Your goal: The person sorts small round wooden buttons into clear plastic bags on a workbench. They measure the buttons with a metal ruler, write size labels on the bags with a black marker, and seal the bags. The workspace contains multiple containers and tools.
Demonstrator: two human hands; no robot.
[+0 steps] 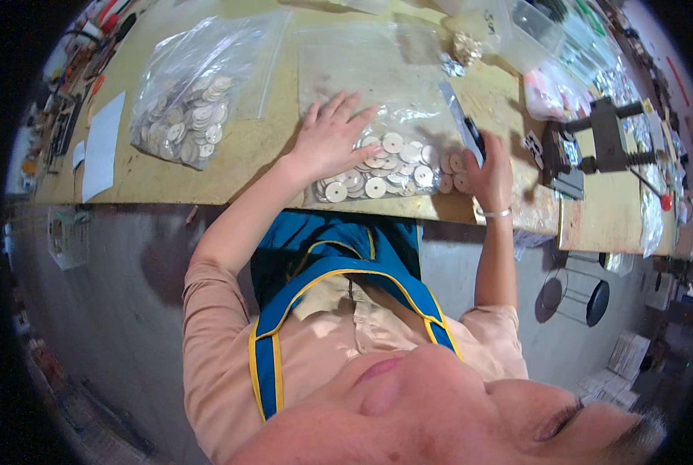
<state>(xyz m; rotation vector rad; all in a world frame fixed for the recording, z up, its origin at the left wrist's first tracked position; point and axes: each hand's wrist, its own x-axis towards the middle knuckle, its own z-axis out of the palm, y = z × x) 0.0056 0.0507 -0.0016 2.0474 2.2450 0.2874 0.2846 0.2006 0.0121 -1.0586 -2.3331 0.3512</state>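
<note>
My left hand [333, 141] lies with its fingers spread on a clear plastic bag [374, 66]. Inside the bag's near end are several pale round discs [375, 187] with small centre holes. At the bag's right side, my right hand [492, 175] is closed around a slim black pen-like object [474, 133]; its fingers are partly hidden. A flat metal strip like a ruler [453, 107] runs beside that hand. A few more discs [453, 164] sit just left of my right hand.
A second clear bag of discs [184, 116] lies to the left, near a white paper sheet [104, 147]. On the right stands a dark metal clamp-like fixture [606, 143] with a red-ended lever. Clear plastic containers [531, 35] fill the back right. The table's front edge [230, 206] runs before me.
</note>
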